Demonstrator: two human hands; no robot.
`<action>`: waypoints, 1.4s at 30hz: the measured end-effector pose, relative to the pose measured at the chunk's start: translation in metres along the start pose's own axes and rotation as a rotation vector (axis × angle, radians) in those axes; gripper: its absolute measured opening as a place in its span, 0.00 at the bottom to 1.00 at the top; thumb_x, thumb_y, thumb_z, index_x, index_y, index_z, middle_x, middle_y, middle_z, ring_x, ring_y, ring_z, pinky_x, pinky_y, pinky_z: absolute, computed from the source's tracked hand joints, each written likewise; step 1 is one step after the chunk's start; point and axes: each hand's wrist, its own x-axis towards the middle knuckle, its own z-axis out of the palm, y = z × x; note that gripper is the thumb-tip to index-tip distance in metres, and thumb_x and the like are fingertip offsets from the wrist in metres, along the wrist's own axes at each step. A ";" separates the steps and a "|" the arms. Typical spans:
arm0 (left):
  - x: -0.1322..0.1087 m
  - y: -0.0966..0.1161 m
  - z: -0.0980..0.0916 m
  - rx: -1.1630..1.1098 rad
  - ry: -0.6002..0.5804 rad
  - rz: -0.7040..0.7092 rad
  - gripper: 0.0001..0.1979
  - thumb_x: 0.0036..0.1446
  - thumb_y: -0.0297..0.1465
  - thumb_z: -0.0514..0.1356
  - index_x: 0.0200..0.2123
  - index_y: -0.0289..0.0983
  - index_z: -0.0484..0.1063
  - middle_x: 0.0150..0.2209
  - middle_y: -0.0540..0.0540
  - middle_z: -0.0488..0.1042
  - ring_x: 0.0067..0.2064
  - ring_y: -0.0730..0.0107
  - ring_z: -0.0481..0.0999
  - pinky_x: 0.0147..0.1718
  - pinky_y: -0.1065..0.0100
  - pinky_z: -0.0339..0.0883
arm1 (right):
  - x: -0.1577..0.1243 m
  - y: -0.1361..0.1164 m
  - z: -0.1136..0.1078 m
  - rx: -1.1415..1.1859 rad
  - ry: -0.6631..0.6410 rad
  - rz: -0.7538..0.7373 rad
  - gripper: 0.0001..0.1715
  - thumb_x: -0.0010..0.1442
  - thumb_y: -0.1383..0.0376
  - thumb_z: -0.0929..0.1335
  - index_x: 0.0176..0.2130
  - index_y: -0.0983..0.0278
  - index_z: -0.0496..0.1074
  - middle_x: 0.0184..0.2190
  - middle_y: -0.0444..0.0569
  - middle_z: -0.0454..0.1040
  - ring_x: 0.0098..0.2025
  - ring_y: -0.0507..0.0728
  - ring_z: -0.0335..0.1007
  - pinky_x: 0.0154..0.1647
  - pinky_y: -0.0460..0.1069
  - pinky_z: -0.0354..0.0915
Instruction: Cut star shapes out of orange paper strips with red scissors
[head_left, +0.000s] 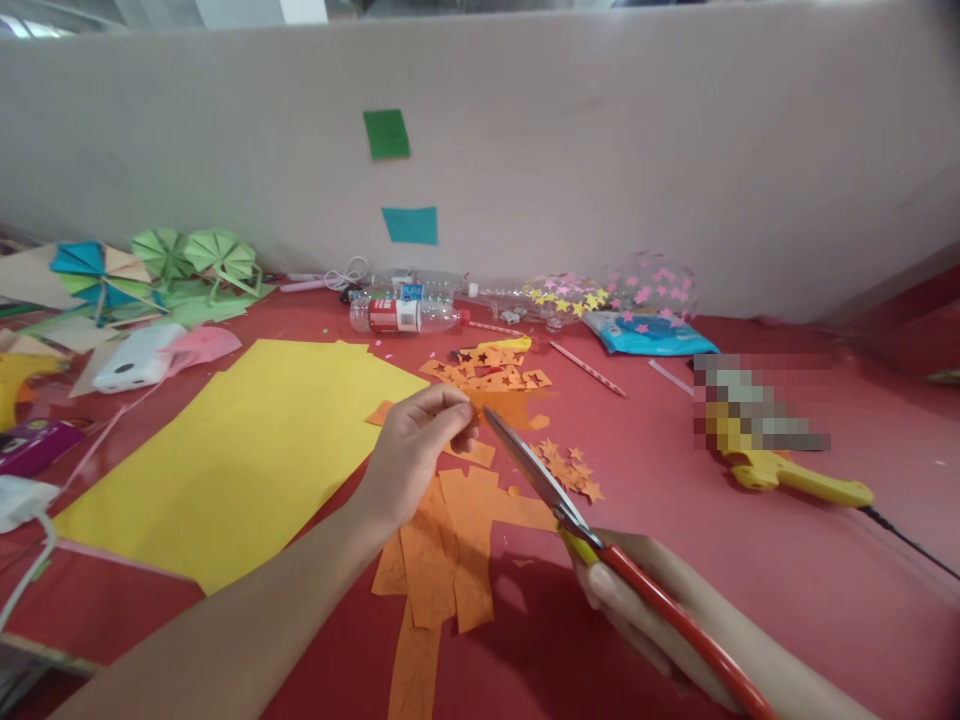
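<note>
In mid-frame the left hand pinches a small orange piece between its fingertips; the scissors, gripped by the right hand at lower right, point up-left, tips just beside that piece, orange strips lying below

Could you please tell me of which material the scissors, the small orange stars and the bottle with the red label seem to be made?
Scissors: metal blades, shown by their grey shine; the red handle looks smooth and glossy, perhaps plastic or coated metal.
Orange stars: matte paper or thin card, as flat, shineless pieces.
Bottle: probably clear plastic, glossy and see-through.
</note>
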 end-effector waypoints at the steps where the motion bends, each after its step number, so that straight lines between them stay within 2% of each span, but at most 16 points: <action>1: 0.000 0.000 0.000 0.013 -0.002 0.004 0.08 0.56 0.31 0.57 0.24 0.37 0.69 0.24 0.52 0.68 0.27 0.75 0.67 0.30 0.71 0.62 | 0.000 0.000 -0.001 -0.031 0.010 -0.028 0.34 0.56 0.34 0.58 0.24 0.60 0.51 0.15 0.35 0.53 0.16 0.45 0.44 0.15 0.45 0.41; 5: 0.000 0.000 0.002 0.073 -0.036 0.024 0.09 0.55 0.30 0.57 0.24 0.37 0.69 0.23 0.52 0.67 0.27 0.75 0.67 0.30 0.71 0.63 | -0.001 -0.002 -0.004 -0.044 -0.026 -0.142 0.34 0.57 0.34 0.57 0.24 0.60 0.49 0.15 0.36 0.55 0.17 0.46 0.46 0.17 0.45 0.44; 14: 0.000 0.000 0.001 0.075 -0.075 0.032 0.09 0.56 0.30 0.57 0.24 0.37 0.70 0.23 0.52 0.67 0.27 0.76 0.67 0.29 0.71 0.63 | 0.001 -0.001 -0.006 0.017 -0.108 -0.140 0.35 0.54 0.32 0.56 0.25 0.59 0.50 0.12 0.34 0.54 0.13 0.45 0.44 0.15 0.45 0.41; 21: 0.000 0.000 0.000 0.078 -0.061 0.024 0.08 0.55 0.31 0.58 0.24 0.37 0.70 0.23 0.52 0.67 0.26 0.75 0.67 0.29 0.71 0.63 | -0.001 -0.003 -0.003 0.017 -0.020 -0.053 0.36 0.54 0.32 0.57 0.24 0.59 0.48 0.14 0.35 0.51 0.15 0.45 0.44 0.15 0.44 0.42; 28: 0.000 0.001 -0.001 0.041 -0.072 0.018 0.08 0.54 0.30 0.58 0.23 0.37 0.70 0.22 0.52 0.67 0.26 0.75 0.67 0.28 0.71 0.62 | 0.000 -0.001 -0.001 0.094 -0.042 -0.041 0.36 0.52 0.31 0.58 0.23 0.59 0.49 0.13 0.33 0.51 0.13 0.44 0.43 0.13 0.44 0.39; 34: 0.000 -0.001 0.001 -0.089 -0.141 -0.080 0.06 0.55 0.31 0.60 0.27 0.36 0.73 0.24 0.52 0.70 0.27 0.76 0.69 0.30 0.72 0.63 | 0.001 0.001 0.002 0.140 -0.014 -0.070 0.35 0.54 0.33 0.60 0.24 0.60 0.50 0.13 0.33 0.50 0.13 0.44 0.44 0.14 0.43 0.40; 42: 0.001 0.000 0.000 -0.122 -0.080 -0.043 0.06 0.53 0.27 0.59 0.25 0.37 0.73 0.22 0.52 0.70 0.26 0.77 0.68 0.29 0.73 0.62 | 0.001 -0.001 0.000 0.052 -0.016 -0.054 0.35 0.53 0.32 0.58 0.24 0.59 0.49 0.13 0.34 0.53 0.13 0.45 0.44 0.13 0.44 0.41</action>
